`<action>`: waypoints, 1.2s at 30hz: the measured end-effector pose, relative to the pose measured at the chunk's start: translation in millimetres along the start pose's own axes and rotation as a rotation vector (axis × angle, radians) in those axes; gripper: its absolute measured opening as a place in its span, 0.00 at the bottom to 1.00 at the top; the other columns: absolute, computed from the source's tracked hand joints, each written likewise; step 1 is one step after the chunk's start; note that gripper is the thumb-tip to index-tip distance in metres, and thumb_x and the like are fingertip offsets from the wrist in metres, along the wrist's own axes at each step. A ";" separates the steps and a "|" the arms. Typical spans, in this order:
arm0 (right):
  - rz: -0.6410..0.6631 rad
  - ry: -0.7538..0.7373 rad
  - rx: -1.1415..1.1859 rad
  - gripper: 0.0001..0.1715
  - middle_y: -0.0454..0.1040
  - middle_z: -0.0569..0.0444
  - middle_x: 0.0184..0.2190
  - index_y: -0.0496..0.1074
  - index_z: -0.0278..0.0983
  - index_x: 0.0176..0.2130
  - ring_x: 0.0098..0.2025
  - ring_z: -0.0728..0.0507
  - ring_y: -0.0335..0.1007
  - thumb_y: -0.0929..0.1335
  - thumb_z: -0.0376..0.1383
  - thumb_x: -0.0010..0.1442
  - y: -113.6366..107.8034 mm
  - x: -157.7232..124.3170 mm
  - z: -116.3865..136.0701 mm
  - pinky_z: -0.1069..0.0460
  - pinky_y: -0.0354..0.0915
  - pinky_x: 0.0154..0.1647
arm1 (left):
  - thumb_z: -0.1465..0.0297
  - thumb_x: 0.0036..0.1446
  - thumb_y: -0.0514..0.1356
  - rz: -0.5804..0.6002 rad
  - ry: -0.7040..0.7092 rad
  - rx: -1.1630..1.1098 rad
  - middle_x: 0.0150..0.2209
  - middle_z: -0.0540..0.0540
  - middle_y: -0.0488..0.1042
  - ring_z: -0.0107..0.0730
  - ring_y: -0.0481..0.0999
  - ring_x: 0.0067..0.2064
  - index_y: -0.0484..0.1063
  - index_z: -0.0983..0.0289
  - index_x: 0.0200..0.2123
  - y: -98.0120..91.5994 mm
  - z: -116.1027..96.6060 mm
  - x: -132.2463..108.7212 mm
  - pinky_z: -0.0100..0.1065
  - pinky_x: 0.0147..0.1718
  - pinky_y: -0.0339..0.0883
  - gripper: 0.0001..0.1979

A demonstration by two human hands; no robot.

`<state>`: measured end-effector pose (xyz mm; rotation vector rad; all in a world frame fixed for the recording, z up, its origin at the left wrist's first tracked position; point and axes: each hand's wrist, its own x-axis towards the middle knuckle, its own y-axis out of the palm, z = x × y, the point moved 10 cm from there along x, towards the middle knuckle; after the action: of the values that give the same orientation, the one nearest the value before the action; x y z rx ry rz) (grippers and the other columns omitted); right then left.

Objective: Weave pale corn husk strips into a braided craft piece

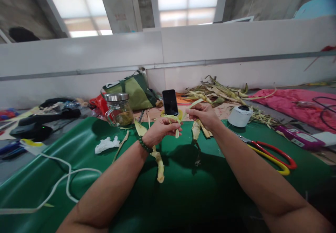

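Your left hand, just below centre, clamped on pale leaf; your right hand, three o'clock, pinching strip! Scissors, four o'clock. Reddish wall writing, eleven o'clock: too blurred to read.

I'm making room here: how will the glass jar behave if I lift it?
The jar looks like clear glass, so it would probably stay rigid and could break if dropped. Its metal-looking lid may make it somewhat top-heavy. The smooth sides might slip, though the handle should help.
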<state>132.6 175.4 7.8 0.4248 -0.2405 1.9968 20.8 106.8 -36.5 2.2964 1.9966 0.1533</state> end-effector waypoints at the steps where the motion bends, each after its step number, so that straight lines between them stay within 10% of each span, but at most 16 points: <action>1: -0.036 -0.001 0.030 0.15 0.68 0.59 0.14 0.71 0.34 0.18 0.16 0.55 0.58 0.75 0.42 0.38 -3.9 0.9 -0.3 0.57 0.56 0.17 | 0.64 0.32 0.73 -0.005 0.008 -0.006 0.22 0.52 0.76 0.27 0.74 0.24 0.74 0.68 0.26 -0.5 -1.0 0.0 0.29 0.27 0.69 0.18; 7: -0.172 0.005 0.088 0.20 0.68 0.59 0.13 0.70 0.34 0.18 0.15 0.56 0.58 0.75 0.48 0.38 -19.3 1.4 -0.6 0.59 0.54 0.15 | 0.64 0.32 0.73 -0.097 0.042 -0.057 0.23 0.53 0.77 0.28 0.76 0.26 0.74 0.68 0.26 -11.7 -3.7 0.8 0.30 0.30 0.69 0.18; 14: 0.372 0.242 -0.275 0.26 0.72 0.55 0.16 0.74 0.32 0.22 0.15 0.53 0.62 0.72 0.53 0.44 54.8 -26.5 -22.5 0.57 0.58 0.17 | 0.66 0.35 0.71 -0.232 0.169 -0.058 0.23 0.49 0.75 0.22 0.71 0.25 0.74 0.67 0.24 -28.8 -12.5 2.0 0.25 0.26 0.63 0.14; 22: 0.319 0.395 -0.009 0.16 0.67 0.60 0.12 0.71 0.33 0.21 0.14 0.56 0.56 0.74 0.43 0.41 69.2 -29.9 -46.4 0.58 0.51 0.15 | 0.65 0.33 0.72 -0.268 0.172 -0.010 0.24 0.50 0.75 0.23 0.72 0.25 0.74 0.68 0.22 -30.8 -18.0 -0.7 0.25 0.27 0.66 0.15; 36: 0.603 0.311 -0.217 0.13 0.69 0.60 0.13 0.70 0.33 0.21 0.16 0.56 0.59 0.71 0.40 0.47 71.0 -38.2 -30.7 0.60 0.56 0.18 | 0.65 0.33 0.72 -0.310 0.132 -0.049 0.23 0.51 0.75 0.22 0.72 0.26 0.74 0.68 0.23 -43.9 -12.7 1.9 0.25 0.28 0.68 0.15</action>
<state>78.6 123.0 -34.4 -0.1219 -0.4184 2.5517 -23.7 114.8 -30.0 1.9623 2.3532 0.3317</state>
